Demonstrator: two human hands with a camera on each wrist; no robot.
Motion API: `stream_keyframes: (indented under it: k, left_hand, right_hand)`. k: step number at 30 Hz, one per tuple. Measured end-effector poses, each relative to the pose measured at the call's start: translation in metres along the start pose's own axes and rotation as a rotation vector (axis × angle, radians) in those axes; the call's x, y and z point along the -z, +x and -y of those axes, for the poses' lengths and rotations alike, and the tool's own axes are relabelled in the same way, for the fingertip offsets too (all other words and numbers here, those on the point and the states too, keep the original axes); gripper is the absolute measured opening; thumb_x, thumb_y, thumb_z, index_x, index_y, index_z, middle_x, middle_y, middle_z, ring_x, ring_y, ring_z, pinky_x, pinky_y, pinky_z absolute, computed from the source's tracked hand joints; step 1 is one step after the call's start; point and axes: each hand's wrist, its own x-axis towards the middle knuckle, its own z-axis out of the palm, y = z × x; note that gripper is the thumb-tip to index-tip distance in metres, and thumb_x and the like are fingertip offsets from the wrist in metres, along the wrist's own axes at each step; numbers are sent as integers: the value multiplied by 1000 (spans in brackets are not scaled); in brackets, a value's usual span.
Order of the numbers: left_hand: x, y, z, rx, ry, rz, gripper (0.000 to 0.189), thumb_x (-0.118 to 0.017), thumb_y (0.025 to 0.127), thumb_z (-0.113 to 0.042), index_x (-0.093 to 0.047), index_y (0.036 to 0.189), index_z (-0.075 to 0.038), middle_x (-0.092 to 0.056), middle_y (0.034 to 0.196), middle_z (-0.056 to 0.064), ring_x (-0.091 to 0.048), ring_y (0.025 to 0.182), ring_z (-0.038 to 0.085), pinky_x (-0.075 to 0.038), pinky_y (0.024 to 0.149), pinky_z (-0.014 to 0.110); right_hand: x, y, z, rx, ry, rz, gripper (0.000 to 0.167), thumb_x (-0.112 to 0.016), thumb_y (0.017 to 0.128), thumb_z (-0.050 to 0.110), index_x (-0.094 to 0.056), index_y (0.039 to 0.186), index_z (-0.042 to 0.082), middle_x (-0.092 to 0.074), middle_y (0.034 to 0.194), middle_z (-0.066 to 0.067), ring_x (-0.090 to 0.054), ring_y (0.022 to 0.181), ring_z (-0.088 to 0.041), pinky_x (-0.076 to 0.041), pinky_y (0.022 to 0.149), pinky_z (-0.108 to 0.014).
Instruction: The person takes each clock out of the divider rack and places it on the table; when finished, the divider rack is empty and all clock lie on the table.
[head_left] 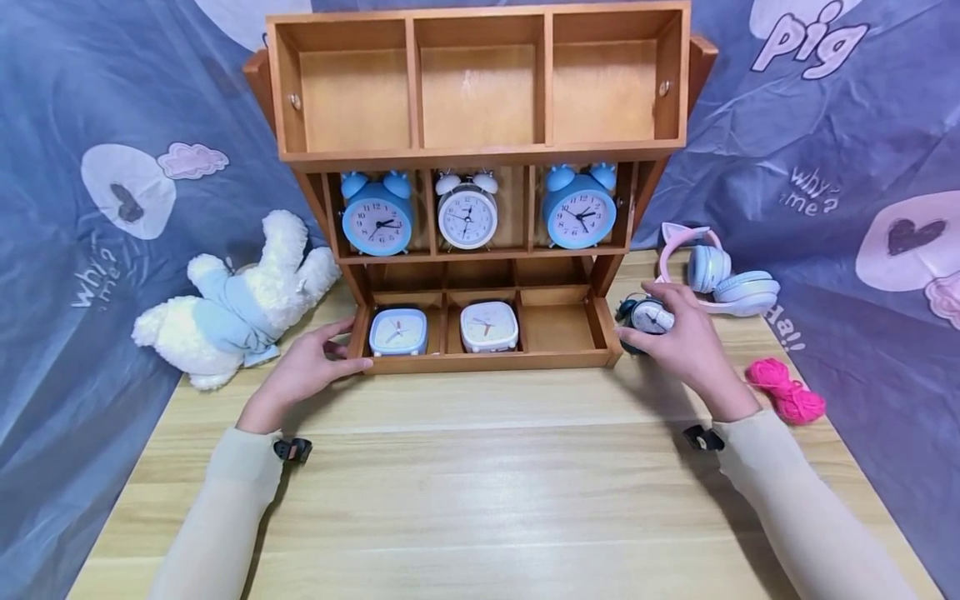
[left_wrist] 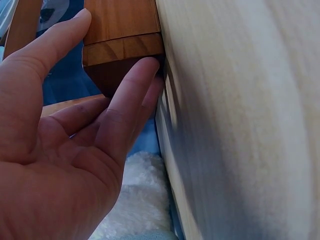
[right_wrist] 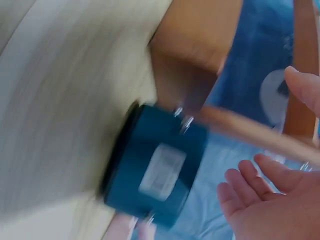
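Head view: three-tier wooden display shelf point(head_left: 483, 362), on pale wood table point(head_left: 487, 475). Dark teal alarm clock point(head_left: 649, 317), just beside the shelf's lower right end. Right hand point(head_left: 686, 333), at this clock; grip wide, thumb and fingers apart, clear of the case in the right wrist view. Left hand point(head_left: 303, 371), at the shelf's lower left corner, thumb and fingers spread about the wood. Bottom row: blue square clock point(head_left: 398, 332), left compartment; white square clock point(head_left: 489, 326), middle. Near the right hand: cat-ear headphones point(head_left: 708, 268), pink yarn point(head_left: 786, 392).
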Motion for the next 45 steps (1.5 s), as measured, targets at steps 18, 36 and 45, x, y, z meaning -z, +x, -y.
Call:
stream_keyframes:
  k: [18,36,45]
  left_hand:
    - [0,0,-1,6,-4,-6,95,-88,98,-45,-42,173,-7,-62,161,27,-73,129,41,-62,98,46]
    - [-2,-1,0,2,-19,-12,94,-89,98,-43,-44,172,-6,-62,160,27,-73,127,40,-61,92,39]
    - [-2,-2,1,-7,-4,-18,93,-88,99,-42,-43,172,-5,-64,158,27,-73,128,39,-61,98,46]
  right_hand:
    - [-77,-3,72,58,103,140,91,-95,89,41,-55,163,6,-60,157,-17,-59,142,-44,-49,119,-63]
    - [-141,26,123,62,112,142,90,-94,88,38,-56,160,-2,-60,158,-22,-60,144,-45,-49,124,-59]
    - [-151,25,133,-12,80,176,96,-93,89,35,-48,165,-3,-43,173,-27,-49,155,-50,-43,130,-62]
